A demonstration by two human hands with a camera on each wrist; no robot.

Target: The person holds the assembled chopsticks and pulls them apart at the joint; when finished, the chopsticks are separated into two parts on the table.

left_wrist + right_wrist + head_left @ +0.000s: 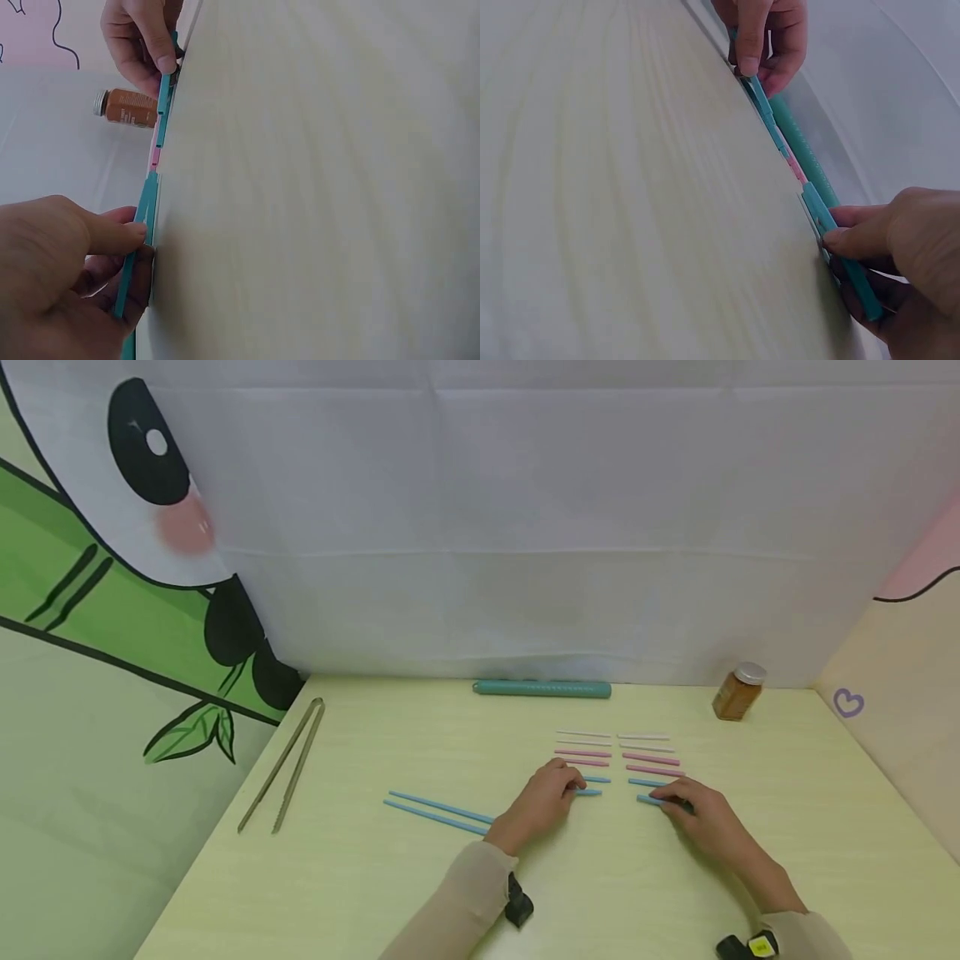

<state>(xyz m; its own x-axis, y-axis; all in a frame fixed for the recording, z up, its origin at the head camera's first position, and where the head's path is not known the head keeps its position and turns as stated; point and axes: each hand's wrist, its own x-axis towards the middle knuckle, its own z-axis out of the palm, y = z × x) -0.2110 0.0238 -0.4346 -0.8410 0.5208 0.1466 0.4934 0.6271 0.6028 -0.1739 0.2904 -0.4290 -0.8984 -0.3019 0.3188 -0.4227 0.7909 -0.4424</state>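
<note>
My left hand (536, 810) pinches a slim blue stick (588, 792) between thumb and fingers, just above the table. A second blue stick (597, 779) lies beyond it, partly covered by the fingers. To the right, my right hand (705, 818) pinches another blue stick (648, 800), with one more blue stick (645, 782) lying behind it. The wrist views show the held sticks as flat teal bars with stepped ends, the left one (147, 202) and the right one (821, 214). Beyond the hands, shorter pink sticks (652, 758) and thin white sticks (642, 737) lie in two columns.
Two longer blue sticks (438, 805) lie beside my left wrist. Long tongs (300, 757) rest spread at the table's left side. A teal tube (542, 689) lies along the back edge, and a brown jar (737, 696) with a silver lid stands at the back right.
</note>
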